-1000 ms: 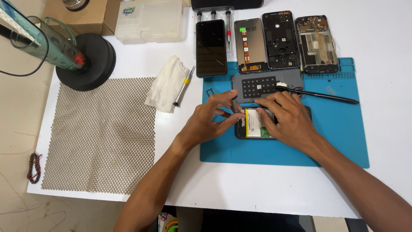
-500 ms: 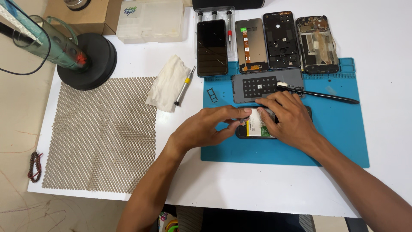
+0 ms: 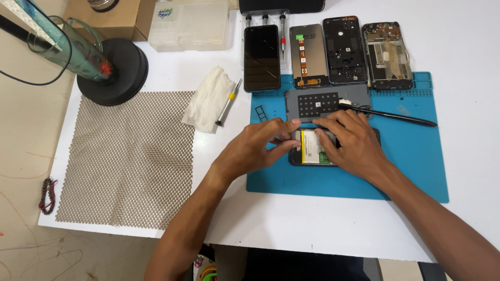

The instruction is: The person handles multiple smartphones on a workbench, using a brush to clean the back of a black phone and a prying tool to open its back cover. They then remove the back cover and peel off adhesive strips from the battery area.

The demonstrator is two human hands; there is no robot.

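Left hand [image 3: 255,148] pinched on opened phone [image 3: 312,148] edge; right hand [image 3: 350,141] flat atop, fingers spread; grey plate [image 3: 325,101] just beyond fingertips

A single head-worn camera looks steeply down from above the near edge of the worktop [image 3: 312,224], close over the blue mat [image 3: 411,166], facing away from the person.

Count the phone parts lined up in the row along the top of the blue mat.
4: a dark screen leftmost, a grey panel with an orange flex, a black frame, then a bare chassis rightmost.
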